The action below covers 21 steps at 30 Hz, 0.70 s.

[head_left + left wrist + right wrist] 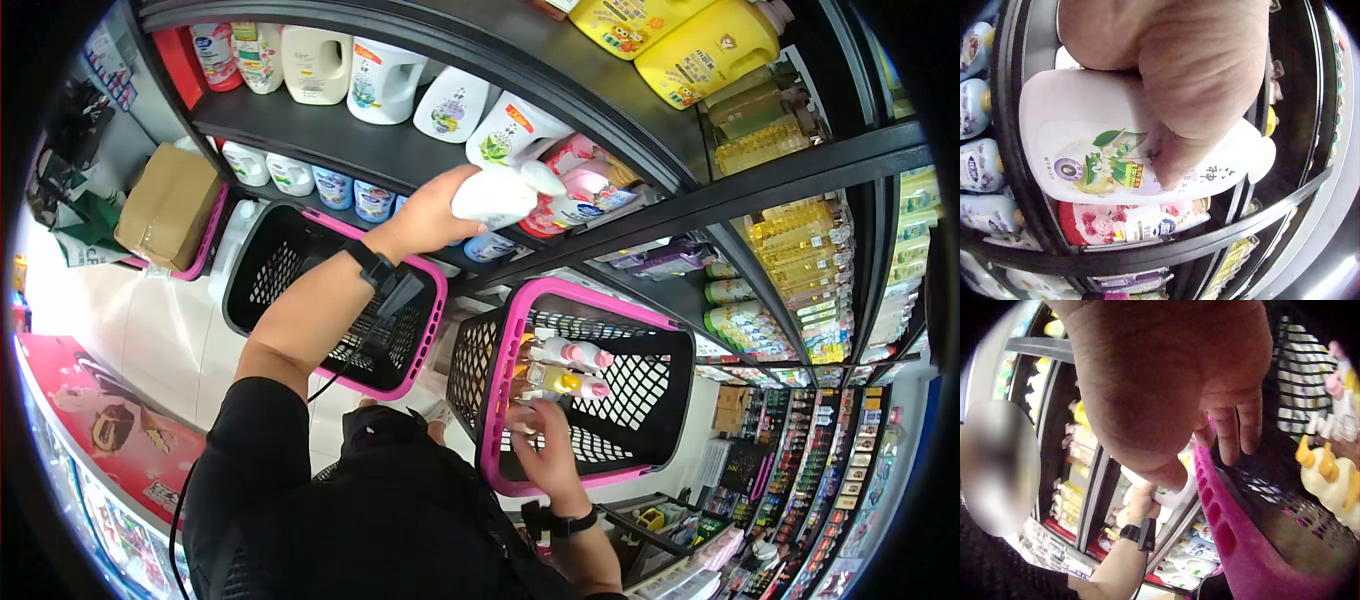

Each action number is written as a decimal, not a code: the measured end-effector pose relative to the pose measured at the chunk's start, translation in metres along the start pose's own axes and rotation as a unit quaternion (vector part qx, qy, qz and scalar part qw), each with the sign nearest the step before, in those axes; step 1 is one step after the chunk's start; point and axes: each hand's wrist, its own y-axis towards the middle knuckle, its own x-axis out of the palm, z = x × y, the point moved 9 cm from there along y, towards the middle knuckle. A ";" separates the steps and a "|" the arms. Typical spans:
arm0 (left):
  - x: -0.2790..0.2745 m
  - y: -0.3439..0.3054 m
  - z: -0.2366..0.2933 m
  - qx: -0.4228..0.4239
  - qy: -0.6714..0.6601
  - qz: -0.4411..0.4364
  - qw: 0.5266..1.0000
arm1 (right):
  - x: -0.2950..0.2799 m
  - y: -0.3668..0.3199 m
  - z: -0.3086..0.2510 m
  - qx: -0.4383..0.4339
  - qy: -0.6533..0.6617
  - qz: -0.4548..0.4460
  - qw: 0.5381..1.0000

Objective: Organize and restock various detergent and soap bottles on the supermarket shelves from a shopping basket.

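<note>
One white bottle [1107, 112], flower-and-leaf label [1107, 156], yellow sticker [1134, 176]

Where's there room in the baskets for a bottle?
In the basket by the right hand, room seems to lie between the bottles and the mesh wall past their tops. The other basket looks bare either side of the left forearm. Crowded: beside that hand and among the white jugs.

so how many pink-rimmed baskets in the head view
3: one basket by the right hand, a second beside it, a third with the cardboard box. Others may be hidden.
</note>
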 end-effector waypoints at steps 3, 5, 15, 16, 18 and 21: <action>0.002 0.030 -0.034 -0.015 -0.060 -0.011 0.998 | 0.013 -0.027 0.024 0.079 0.024 -0.024 0.996; 0.003 0.046 -0.042 -0.031 -0.063 -0.013 0.997 | 0.025 -0.047 0.040 0.153 0.021 -0.044 0.987; 0.025 0.070 -0.101 -0.077 -0.147 -0.063 0.984 | 0.030 -0.049 0.061 0.272 0.170 -0.017 0.947; 0.025 0.074 -0.102 -0.072 -0.141 -0.071 0.985 | 0.025 -0.040 0.058 0.224 0.129 0.014 0.966; 0.026 0.078 -0.102 -0.072 -0.096 -0.090 0.989 | 0.023 -0.021 0.054 0.158 0.134 0.039 0.978; 0.023 0.078 -0.104 -0.066 0.011 -0.116 0.991 | 0.023 0.019 0.025 0.097 0.055 0.011 0.994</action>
